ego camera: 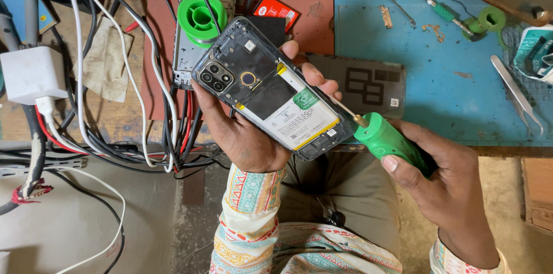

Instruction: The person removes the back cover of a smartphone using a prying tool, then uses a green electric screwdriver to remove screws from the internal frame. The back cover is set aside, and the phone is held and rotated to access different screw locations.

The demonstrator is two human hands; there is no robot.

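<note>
The left hand cradles an opened phone from below, back cover off, palm under it, thumb along the near left edge, fingertips curled over the far edge. So the fingers are wrapped around the phone, gripping it by both long sides. The phone is tilted diagonally, camera end up-left, held in the air above the person's lap, just in front of the workbench edge. Inside it a white-labelled battery shows, plus a round gold part near the 3-lens camera block.

The right hand closes around a green-handled screwdriver, fingers pressed together around the handle, thumb on top. The thin metal shaft points up-left and its tip sits at the phone's right edge near the battery; exact contact point cannot be told.

Behind the phone on the bench: a green solder spool resting on another phone frame, a dark back cover lying flat on the blue mat, tweezers at the mat's right side, a second green tool further back. On the left, a white charger block and a tangle of black, white and red cables.
</note>
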